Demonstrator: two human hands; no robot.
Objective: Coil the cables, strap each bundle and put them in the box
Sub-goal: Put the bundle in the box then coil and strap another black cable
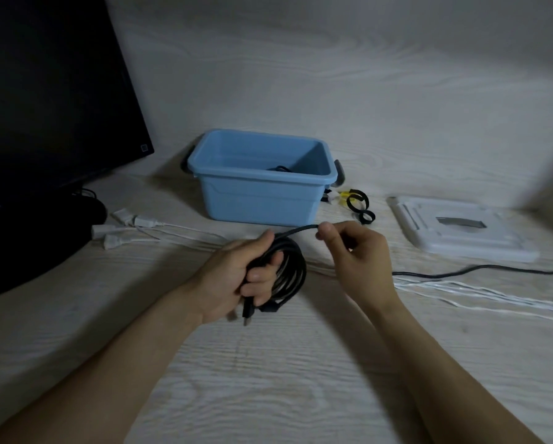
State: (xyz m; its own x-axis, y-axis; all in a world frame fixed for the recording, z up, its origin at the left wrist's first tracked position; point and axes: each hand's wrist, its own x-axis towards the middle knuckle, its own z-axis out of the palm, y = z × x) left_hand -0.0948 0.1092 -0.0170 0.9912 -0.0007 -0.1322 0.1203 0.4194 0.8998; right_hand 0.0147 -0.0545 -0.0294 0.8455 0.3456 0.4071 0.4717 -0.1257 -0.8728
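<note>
My left hand [236, 277] grips a coil of black cable [292, 272] just above the table, with a plug end hanging below the fist. My right hand [353, 251] pinches the free run of the same cable between thumb and forefinger, to the right of the coil. That cable runs on to the right across the table. Behind the hands stands an open blue box [259, 200] with a dark cable partly visible inside. Black and yellow straps [356, 205] lie to the right of the box.
Several white cables [480, 291] with plugs [124, 225] stretch across the table from left to right. A white lid [461, 229] lies at the right. A dark monitor [44, 107] and its base stand at the left. A wall rises close behind.
</note>
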